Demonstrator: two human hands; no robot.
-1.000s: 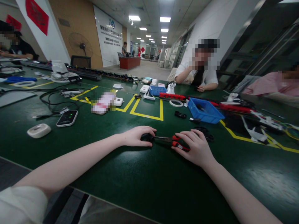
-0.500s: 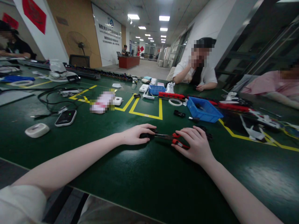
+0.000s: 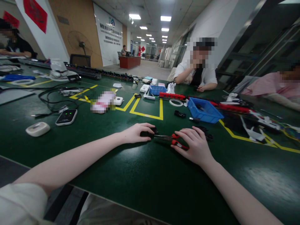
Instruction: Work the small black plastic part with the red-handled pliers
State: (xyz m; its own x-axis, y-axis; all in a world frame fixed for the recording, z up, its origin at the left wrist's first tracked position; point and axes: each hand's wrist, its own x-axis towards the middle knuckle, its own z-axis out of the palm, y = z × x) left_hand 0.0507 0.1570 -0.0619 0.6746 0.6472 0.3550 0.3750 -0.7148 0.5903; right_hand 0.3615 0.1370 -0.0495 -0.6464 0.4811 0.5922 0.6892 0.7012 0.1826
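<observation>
My left hand [image 3: 134, 133] rests low over the table, fingers closed around a small black part [image 3: 145, 134] whose exact kind I cannot make out. From the other side, my right hand [image 3: 197, 146] grips the red handles of a pair of pliers [image 3: 180, 144]. The metal jaws point left and reach the black part by my left fingertips. Whether they bite on it is too small to tell. Behind my right fingers lie more small black pieces [image 3: 207, 133], partly hidden.
A blue bin [image 3: 203, 114] with dark parts stands beyond my right hand, near a black piece [image 3: 180, 114] and a white ring [image 3: 176, 102]. Leftward lie a black-faced device [image 3: 66, 117], a white round object [image 3: 37, 129] and cables [image 3: 48, 97]. A person [image 3: 197, 70] sits across the green table.
The pliers and my right hand have shifted very slightly to the left. My left hand keeps its hold on the black part, its thumb now a little higher.
</observation>
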